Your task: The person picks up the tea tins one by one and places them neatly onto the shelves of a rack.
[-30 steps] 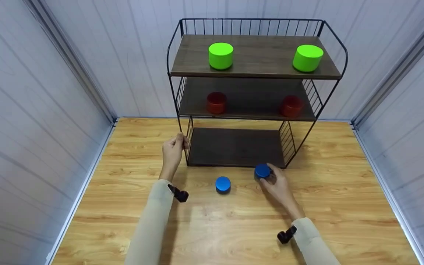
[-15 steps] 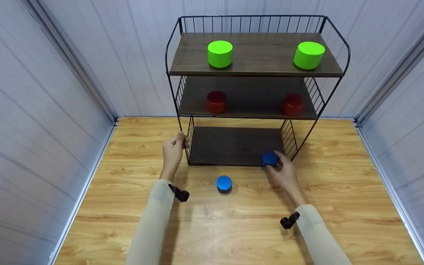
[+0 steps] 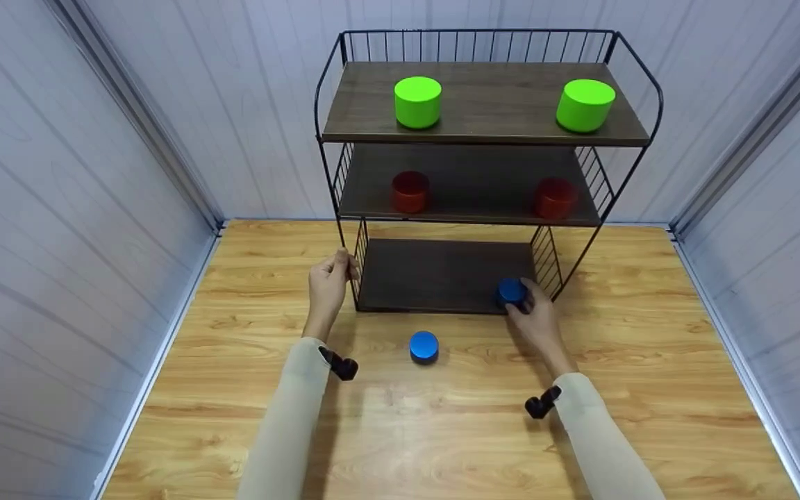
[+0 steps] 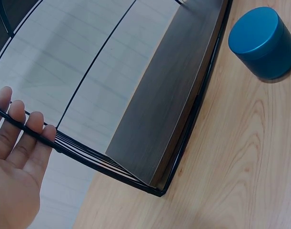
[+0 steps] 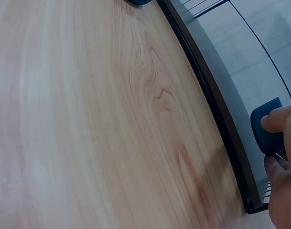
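Note:
My right hand point(image 3: 537, 321) pinches a blue round tin point(image 3: 510, 292) between thumb and fingers at the front right of the rack's bottom shelf point(image 3: 435, 274). In the right wrist view, the thumb lies against the side of this blue tin point(image 5: 266, 129). With its fingers curled round the black side post, my left hand point(image 3: 328, 281) grips the wire rack; the left wrist view shows the fingers point(image 4: 36, 121) at that rod. A second blue tin point(image 3: 423, 346) stands on the wooden floor in front of the rack, between the two hands.
Two green tins point(image 3: 418, 102) point(image 3: 585, 105) stand on the top shelf point(image 3: 497, 104). On the middle shelf point(image 3: 476, 180) are two red tins point(image 3: 410, 192) point(image 3: 555, 198). Pale panel walls point(image 3: 94, 208) enclose the wood-grain floor point(image 3: 386, 430) at the left, right and back.
My right hand has carried the blue tin from in front of the rack back and right, over the bottom shelf's front edge. The left hand has stayed at the post.

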`<state>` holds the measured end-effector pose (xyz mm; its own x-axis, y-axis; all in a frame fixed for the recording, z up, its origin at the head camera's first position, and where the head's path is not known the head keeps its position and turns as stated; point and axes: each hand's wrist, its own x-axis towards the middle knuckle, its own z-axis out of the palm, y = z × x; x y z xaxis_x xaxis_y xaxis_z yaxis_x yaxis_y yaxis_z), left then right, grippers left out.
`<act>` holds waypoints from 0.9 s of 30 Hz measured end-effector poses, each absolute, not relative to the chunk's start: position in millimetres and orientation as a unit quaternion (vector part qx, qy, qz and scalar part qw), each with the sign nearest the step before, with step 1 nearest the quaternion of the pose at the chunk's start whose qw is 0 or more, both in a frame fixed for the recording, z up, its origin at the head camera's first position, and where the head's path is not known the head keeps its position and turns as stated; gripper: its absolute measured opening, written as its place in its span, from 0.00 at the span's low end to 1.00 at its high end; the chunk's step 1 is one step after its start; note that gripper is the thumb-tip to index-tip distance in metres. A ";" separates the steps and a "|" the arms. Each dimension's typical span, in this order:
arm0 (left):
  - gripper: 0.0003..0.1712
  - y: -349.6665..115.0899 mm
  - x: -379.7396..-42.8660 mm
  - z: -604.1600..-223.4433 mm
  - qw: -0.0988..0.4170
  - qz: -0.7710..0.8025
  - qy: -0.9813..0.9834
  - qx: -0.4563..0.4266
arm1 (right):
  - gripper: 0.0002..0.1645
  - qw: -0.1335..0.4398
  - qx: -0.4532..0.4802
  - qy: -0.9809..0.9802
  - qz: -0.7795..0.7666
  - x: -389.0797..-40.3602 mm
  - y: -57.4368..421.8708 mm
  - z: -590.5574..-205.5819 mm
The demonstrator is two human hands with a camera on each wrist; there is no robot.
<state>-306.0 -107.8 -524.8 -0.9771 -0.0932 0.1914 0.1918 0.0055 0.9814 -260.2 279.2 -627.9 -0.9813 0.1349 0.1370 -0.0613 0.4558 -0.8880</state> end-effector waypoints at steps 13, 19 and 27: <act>0.25 -108.0 -315.0 -537.1 0.099 -0.704 -0.702 -0.025 | 0.38 0.087 -0.027 -0.851 0.517 -265.4 282.8 -633.7; 0.26 -109.3 -324.3 -551.5 0.110 -0.701 -0.705 -0.023 | 0.39 0.077 -0.035 -0.849 0.521 -266.1 283.3 -634.1; 0.26 -108.8 -325.1 -555.2 0.127 -0.698 -0.704 -0.027 | 0.40 0.072 -0.033 -0.846 0.528 -265.6 283.3 -634.4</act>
